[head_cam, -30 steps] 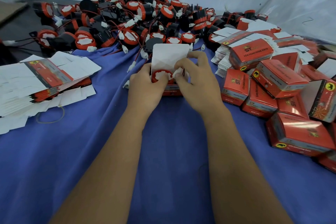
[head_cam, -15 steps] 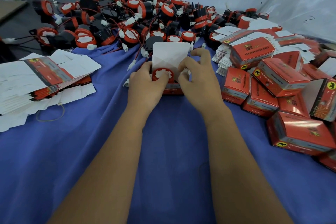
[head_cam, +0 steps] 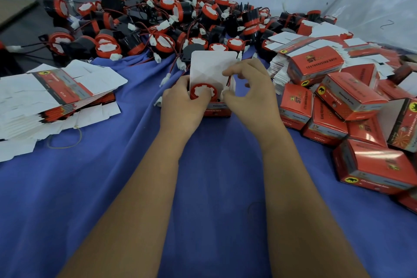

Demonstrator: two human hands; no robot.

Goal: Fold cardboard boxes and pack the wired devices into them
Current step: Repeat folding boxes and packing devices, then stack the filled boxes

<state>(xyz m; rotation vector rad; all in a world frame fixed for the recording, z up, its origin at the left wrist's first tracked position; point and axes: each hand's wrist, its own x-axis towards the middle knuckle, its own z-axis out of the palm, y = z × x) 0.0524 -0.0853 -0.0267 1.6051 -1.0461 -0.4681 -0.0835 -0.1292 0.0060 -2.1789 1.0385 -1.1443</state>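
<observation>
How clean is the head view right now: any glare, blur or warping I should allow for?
Head view: wide-angle warping bends the edges, stretching the forearms; glare streaks the packed boxes at right; light is even, with soft shadows on the blue cloth; the centre is fairly sharp, where the left hand and right hand work the device into the open box; small print is unreadable.
</observation>
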